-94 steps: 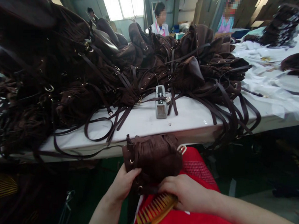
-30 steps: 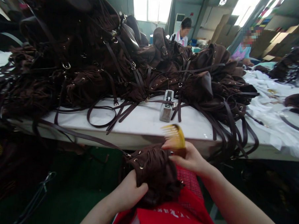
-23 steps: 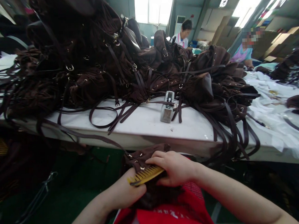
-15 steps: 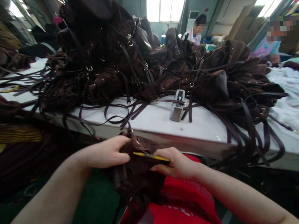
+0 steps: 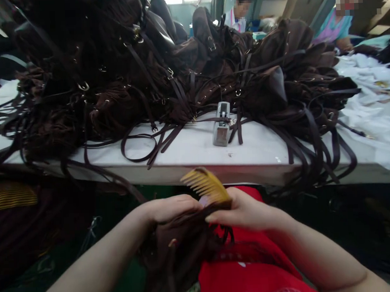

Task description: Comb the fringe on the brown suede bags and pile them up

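A dark brown fabric bag [image 5: 183, 245] is in front of me below the table edge, against a red apron [image 5: 249, 272]. My left hand [image 5: 173, 207] is closed on its upper edge, with the fingertips partly hidden by folds. My right hand [image 5: 241, 210] grips a yellow comb [image 5: 208, 184] at its right end. The comb's teeth point up and left, above the bag's edge. Brown cloth lies under the right thumb, and dark fringe-like strips hang below it.
A white table [image 5: 253, 154] bears a large heap of brown bags [image 5: 184, 56] with buckled straps trailing over its edge. A grey device [image 5: 222, 127] stands near the front. White sheets [image 5: 371, 108] lie to the right. Two people [image 5: 236, 17] are across the table.
My right hand has turned the comb from nearly flat to upright, showing its teeth. My left hand has moved right along the bag, toward the comb. The camera view has tilted down.
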The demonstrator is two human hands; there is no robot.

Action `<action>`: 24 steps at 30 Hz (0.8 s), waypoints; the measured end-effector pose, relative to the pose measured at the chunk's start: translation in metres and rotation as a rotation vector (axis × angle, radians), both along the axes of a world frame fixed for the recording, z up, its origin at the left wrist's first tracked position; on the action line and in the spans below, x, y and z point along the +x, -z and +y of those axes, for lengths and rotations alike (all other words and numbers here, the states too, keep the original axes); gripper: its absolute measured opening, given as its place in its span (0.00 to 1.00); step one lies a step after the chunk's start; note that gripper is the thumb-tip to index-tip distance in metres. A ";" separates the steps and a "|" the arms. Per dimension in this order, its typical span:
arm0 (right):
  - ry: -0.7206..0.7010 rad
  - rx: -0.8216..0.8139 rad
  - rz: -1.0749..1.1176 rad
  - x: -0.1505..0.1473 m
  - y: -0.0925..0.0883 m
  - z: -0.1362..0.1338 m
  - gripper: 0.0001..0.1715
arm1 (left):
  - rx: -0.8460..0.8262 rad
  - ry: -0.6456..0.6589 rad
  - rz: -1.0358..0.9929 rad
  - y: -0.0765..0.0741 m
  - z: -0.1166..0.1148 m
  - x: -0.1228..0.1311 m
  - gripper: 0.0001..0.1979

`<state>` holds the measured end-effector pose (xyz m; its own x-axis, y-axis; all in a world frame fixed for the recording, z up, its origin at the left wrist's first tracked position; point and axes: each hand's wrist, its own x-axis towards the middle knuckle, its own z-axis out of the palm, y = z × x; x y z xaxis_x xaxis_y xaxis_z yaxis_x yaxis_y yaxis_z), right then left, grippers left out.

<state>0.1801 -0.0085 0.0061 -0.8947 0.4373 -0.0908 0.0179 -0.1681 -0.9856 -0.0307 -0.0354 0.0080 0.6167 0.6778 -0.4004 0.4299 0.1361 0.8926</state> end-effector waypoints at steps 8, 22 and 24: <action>-0.010 -0.071 -0.119 0.016 0.050 0.042 0.12 | -0.304 -0.122 -0.351 0.049 -0.019 0.040 0.29; 0.414 0.622 -0.626 0.040 0.059 0.036 0.18 | -0.651 -0.694 -0.477 0.084 -0.027 0.036 0.18; 0.310 0.645 -0.606 0.040 0.056 0.017 0.15 | -0.660 -0.729 -0.489 0.089 -0.026 0.033 0.18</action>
<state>0.2199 0.0084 -0.0496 -0.6093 0.7765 -0.1605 0.6050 0.3244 -0.7271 0.0028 -0.0619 -0.0809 0.3462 0.6862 -0.6397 -0.3279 0.7274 0.6028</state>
